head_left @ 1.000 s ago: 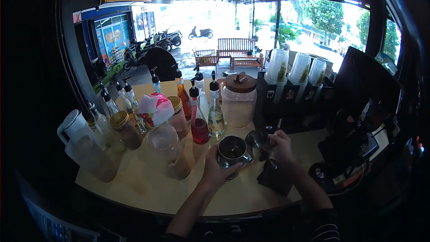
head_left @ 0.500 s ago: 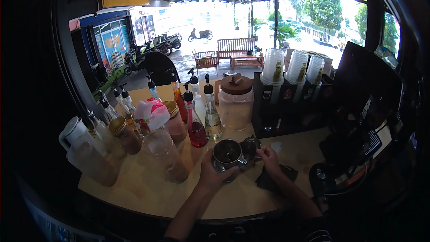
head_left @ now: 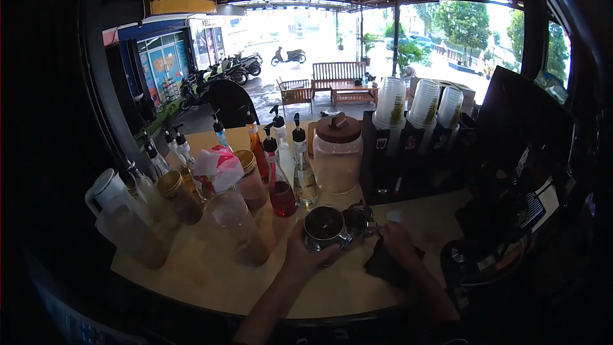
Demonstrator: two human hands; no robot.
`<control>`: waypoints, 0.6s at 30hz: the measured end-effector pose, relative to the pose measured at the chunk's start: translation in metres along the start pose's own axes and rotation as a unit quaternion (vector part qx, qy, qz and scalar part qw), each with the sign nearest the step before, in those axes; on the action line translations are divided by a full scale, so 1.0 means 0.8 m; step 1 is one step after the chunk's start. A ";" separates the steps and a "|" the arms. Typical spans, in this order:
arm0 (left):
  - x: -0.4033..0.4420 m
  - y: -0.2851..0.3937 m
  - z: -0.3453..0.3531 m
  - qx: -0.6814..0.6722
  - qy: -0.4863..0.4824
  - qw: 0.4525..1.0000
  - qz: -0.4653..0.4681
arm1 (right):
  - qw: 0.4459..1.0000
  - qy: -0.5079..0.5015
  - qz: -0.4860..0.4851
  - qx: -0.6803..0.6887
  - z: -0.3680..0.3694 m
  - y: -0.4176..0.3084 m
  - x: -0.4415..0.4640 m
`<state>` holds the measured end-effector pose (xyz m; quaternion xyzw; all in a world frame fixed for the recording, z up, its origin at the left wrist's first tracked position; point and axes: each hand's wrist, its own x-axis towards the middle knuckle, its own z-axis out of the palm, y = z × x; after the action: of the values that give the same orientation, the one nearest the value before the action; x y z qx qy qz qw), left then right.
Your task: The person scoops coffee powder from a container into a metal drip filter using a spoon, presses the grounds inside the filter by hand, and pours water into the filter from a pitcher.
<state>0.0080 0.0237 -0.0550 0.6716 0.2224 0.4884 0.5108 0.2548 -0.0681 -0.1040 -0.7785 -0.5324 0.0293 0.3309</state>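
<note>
My left hand [head_left: 302,250] is wrapped round a shiny metal cup [head_left: 322,225], its thumb across the front side. The cup's round mouth faces up, and its inside looks dark with a few pale spots. Just right of it stands a second, smaller metal vessel [head_left: 357,216], partly hidden by the cup. My right hand [head_left: 398,243] is beside that vessel, over a dark folded cloth [head_left: 385,264]. Its fingers are curled near a small metal piece at the vessel's side; what lies inside them is hidden.
Pump bottles, one with red syrup [head_left: 281,199], stand behind my hands with a wooden-lidded glass jar [head_left: 338,163]. To the left are a clear plastic pitcher [head_left: 239,227], gold-lidded jars and a white-lidded jug [head_left: 124,217]. Stacked plastic cups [head_left: 391,103] sit in a black holder; a dark screen [head_left: 520,121] is at right.
My right hand has moved a little right and down, from the smaller vessel's side towards the cloth. The left hand keeps hold of the metal cup. The view has tilted slightly up.
</note>
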 end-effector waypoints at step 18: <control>0.006 0.028 -0.003 0.013 -0.019 0.999 0.035 | 0.916 -0.169 -0.322 -0.171 -0.125 -0.229 0.026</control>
<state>0.0036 0.0204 -0.0324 0.6947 0.1956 0.4900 0.4890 0.1551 -0.0599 0.0803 -0.5932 -0.7991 -0.0388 0.0896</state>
